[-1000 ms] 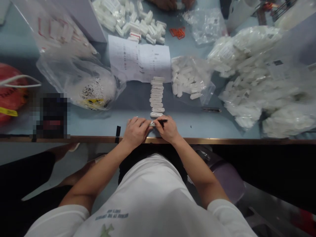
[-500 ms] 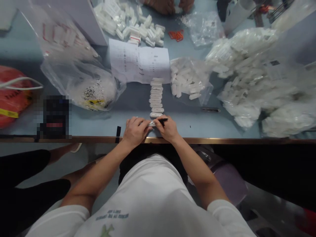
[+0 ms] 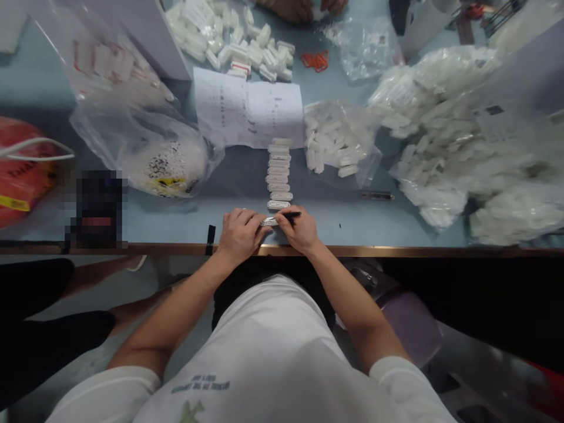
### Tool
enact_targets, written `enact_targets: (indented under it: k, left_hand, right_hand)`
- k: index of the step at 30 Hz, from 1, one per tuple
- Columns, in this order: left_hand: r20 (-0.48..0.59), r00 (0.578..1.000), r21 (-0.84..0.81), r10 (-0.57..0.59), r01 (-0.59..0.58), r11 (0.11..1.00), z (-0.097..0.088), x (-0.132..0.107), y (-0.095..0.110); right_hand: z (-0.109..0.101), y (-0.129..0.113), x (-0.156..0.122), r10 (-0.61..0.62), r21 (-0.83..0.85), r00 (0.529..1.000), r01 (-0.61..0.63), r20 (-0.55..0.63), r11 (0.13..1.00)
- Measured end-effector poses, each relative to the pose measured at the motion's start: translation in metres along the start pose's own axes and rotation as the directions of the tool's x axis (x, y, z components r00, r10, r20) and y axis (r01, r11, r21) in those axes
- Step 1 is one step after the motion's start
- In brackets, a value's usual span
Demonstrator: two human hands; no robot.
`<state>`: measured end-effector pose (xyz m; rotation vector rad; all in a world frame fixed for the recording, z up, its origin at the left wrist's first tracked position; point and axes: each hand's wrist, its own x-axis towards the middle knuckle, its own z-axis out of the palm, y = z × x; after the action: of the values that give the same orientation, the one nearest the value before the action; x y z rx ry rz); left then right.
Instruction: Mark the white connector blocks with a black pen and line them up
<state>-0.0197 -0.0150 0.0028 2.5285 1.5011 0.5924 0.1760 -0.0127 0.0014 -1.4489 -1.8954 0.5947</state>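
Left hand [image 3: 240,235] shifted slightly leftward

More of the dotted white piece [image 3: 268,222] shows — mid-frame, its left end pinched in that hand's fingers. The right hand's [image 3: 300,230] fingers clamp a black pen-like tool [image 3: 292,215] — white holders [image 3: 278,171] lined up just above.
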Motion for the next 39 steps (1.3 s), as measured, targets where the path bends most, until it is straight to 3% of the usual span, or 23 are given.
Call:
enact_targets:
  k: [11,21,31,39]
  left_hand:
    - [-0.009,1.0,0.021,0.003,-0.003,1.0,-0.0039,0.0004,0.0038]
    - [-0.001,1.0,0.035,0.003,-0.003,0.999,-0.0013,-0.0015,0.0017]
    - [0.007,1.0,0.012,-0.006,0.006,1.0,-0.0026,-0.0003,0.003]
    - [0.015,1.0,0.021,-0.003,0.003,1.0,-0.004,0.0008,0.0029]
  right_hand:
    - [0.007,0.001,0.0035,-0.119,-0.11,0.992,0.123,0.04,0.986]
    - [0.0052,-0.0011,0.0001,-0.001,-0.062,1.0,0.003,0.026,0.998]
    - [0.0037,-0.0029,0.001,0.007,0.018,1.0,-0.007,-0.01,1.0]
    - [0.0054,-0.0019,0.0014,-0.021,-0.038,1.0,0.021,-0.007,0.999]
